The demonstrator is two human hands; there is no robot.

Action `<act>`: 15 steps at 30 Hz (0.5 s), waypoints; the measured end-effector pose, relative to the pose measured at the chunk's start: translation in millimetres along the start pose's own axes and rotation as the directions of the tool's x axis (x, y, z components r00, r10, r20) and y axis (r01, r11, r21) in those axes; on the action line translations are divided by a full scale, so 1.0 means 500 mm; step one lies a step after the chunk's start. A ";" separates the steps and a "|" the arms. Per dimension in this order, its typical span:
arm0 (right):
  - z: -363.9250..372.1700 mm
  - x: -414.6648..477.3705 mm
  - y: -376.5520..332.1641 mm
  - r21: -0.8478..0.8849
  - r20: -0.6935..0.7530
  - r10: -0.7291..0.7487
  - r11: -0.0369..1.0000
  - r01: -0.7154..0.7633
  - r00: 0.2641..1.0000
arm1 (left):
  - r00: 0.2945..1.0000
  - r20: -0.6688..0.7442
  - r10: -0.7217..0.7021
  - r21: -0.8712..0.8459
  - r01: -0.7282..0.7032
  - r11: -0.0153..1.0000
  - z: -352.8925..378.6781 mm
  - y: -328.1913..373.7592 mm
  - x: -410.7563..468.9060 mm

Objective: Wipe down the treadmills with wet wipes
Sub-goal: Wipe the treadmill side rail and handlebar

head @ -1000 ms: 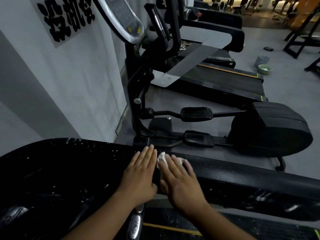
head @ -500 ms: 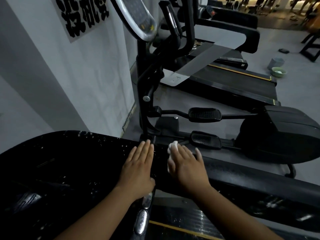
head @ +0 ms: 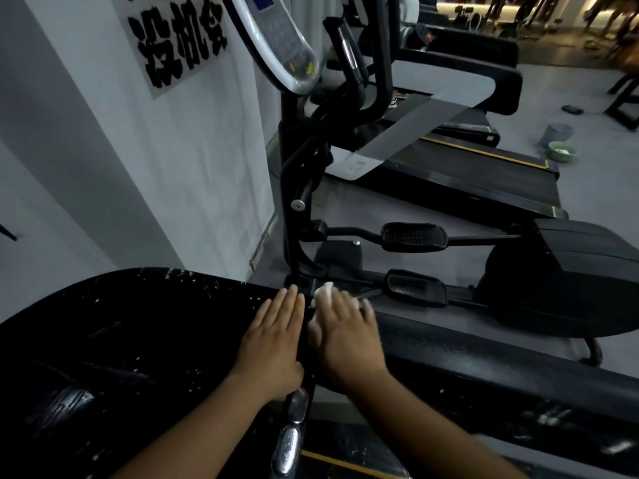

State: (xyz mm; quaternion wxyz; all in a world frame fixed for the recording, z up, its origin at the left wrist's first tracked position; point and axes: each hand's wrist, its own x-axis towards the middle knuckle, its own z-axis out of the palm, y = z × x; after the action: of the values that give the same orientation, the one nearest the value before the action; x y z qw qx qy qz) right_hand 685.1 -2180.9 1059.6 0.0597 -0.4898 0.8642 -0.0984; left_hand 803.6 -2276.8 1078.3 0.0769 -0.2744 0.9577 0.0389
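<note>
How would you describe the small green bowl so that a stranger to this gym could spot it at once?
Start at the far treadmill, the one with yellow edge stripes beyond the elliptical trainer. On the grey floor past its right-hand end sits the green bowl, beside a grey bucket. It alone is pale green, low and round, with something white inside.

On treadmill, wipe seemingly under right hand, beside left hand.

You see white wet wipe, black treadmill with white specks, pale green bowl, grey wall, sign with black characters.
</note>
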 end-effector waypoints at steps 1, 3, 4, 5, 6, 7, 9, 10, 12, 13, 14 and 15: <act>0.008 -0.033 0.000 -0.012 0.005 -0.074 0.997 0.074 0.997 | 1.000 0.001 0.003 -0.008 -0.003 1.000 -0.002 0.003 -0.001; 0.012 -0.091 0.043 -0.079 0.007 -0.135 0.988 0.135 0.991 | 0.999 -0.003 0.049 -0.019 -0.049 0.999 -0.001 0.024 -0.007; 0.007 -0.099 0.075 -0.111 -0.005 -0.090 0.990 0.089 0.996 | 0.997 -0.013 0.079 -0.026 -0.079 0.997 0.002 0.040 -0.010; -0.002 -0.093 0.101 -0.132 -0.031 -0.024 0.991 0.020 0.999 | 0.994 -0.021 0.104 -0.035 -0.105 0.994 0.007 0.056 -0.013; -0.012 -0.073 0.115 -0.125 -0.034 0.043 0.991 -0.047 0.998 | 0.993 -0.018 0.121 -0.042 -0.121 0.992 0.013 0.070 -0.015; -0.018 -0.047 0.117 -0.096 -0.018 0.090 0.991 -0.092 0.996 | 0.992 -0.006 0.129 -0.046 -0.129 0.991 0.019 0.081 -0.017; -0.018 -0.023 0.089 -0.054 -0.019 0.129 0.990 -0.130 0.992 | 0.993 0.002 0.117 -0.038 -0.117 0.992 0.027 0.090 -0.018; -0.013 -0.032 0.075 -0.035 -0.019 0.108 0.994 -0.108 0.994 | 0.994 -0.005 0.107 -0.022 -0.107 0.994 0.027 0.090 -0.018; -0.002 -0.090 0.083 -0.052 -0.009 -0.012 0.999 0.012 1.000 | 0.995 0.010 0.099 -0.009 -0.098 0.995 0.026 0.089 -0.018; -0.002 -0.124 0.103 -0.082 0.007 -0.061 0.995 0.061 0.998 | 0.995 0.024 0.095 -0.011 -0.095 0.995 0.024 0.091 -0.018; -0.006 -0.145 0.129 -0.120 0.007 -0.074 0.990 0.074 0.997 | 0.996 0.026 0.088 -0.009 -0.088 0.996 0.022 0.095 -0.018; -0.013 -0.147 0.154 -0.145 -0.009 -0.044 0.988 0.042 0.999 | 0.997 0.021 0.077 -0.008 -0.077 0.997 0.019 0.101 -0.017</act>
State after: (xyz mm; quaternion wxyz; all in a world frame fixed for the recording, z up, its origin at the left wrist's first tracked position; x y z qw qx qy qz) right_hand 657.2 -2078.5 1048.8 0.0165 -0.5107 0.8587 -0.0395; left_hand 785.1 -2228.6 1072.1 0.0846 -0.2370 0.9666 0.0482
